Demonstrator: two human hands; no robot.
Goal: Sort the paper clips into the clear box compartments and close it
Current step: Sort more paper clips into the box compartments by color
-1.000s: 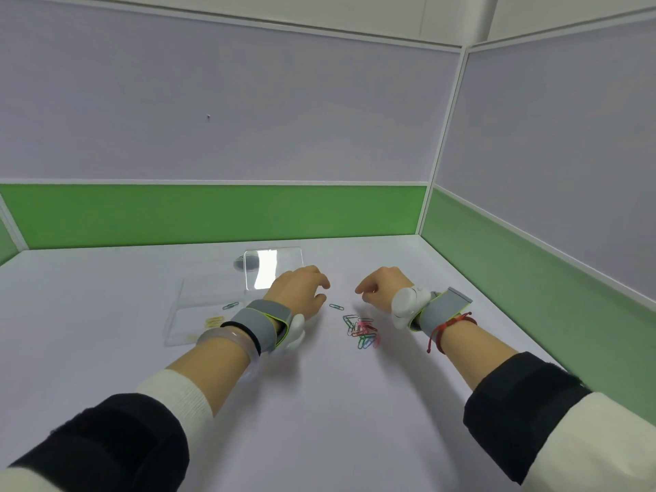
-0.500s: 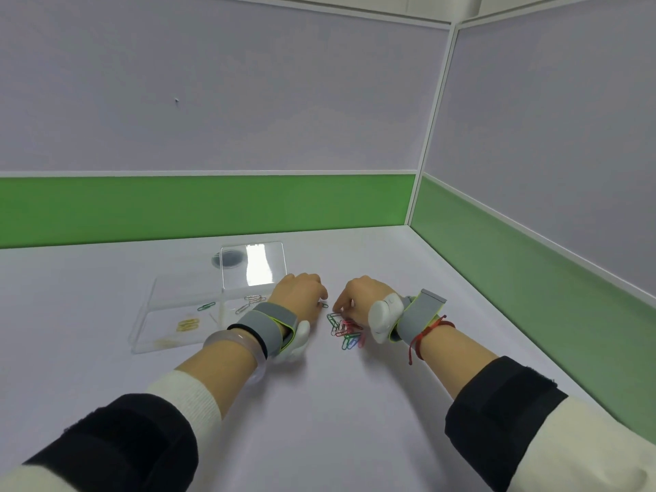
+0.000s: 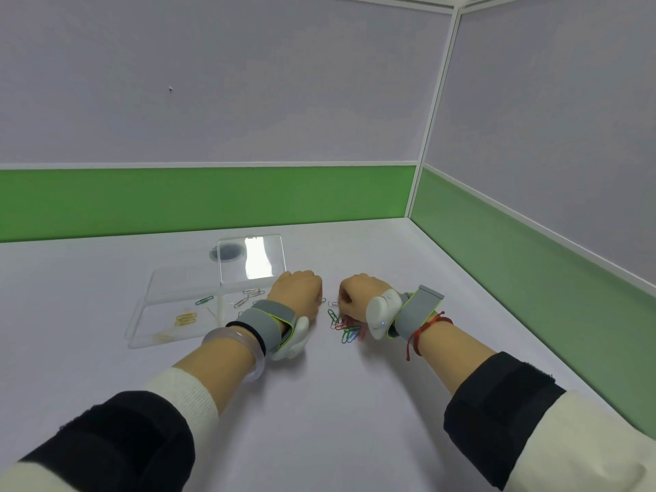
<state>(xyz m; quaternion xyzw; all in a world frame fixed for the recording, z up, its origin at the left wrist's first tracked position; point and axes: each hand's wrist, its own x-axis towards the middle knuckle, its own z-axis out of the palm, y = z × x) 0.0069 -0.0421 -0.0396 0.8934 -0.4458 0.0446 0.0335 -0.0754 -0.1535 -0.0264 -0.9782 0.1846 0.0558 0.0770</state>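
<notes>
Seen from the head camera, both hands have dropped closer to the worktop and drawn nearer each other than half a second ago, and the right hand (image 3: pixel 355 300) now sits right over the far edge of the heap of coloured wire paper clips (image 3: pixel 346 328), its fingers curled under; whether that grip pinches a clip cannot be told. The left hand (image 3: pixel 296 294) is also curled knuckles-up, just left of a few loose silver clips (image 3: pixel 328 302) lying between the two hands; its grip is hidden too. The heap is a tangle of thin green, red, blue and pink loops, most with their long axes running from near right towards far left. The clear plastic box (image 3: pixel 142 328) lies left of the left hand, shallow and glossy, its long side running left to right, with its hinged transparent lid (image 3: pixel 252 257) open and catching a bright reflection. Inside, yellow clips (image 3: pixel 185 319) lie in the near-left compartment, a green clip (image 3: pixel 204 300) beyond them pointing far right, and silver clips (image 3: pixel 250 294) in the right compartment. The white worktop (image 3: pixel 319 403) is smooth and matt.
</notes>
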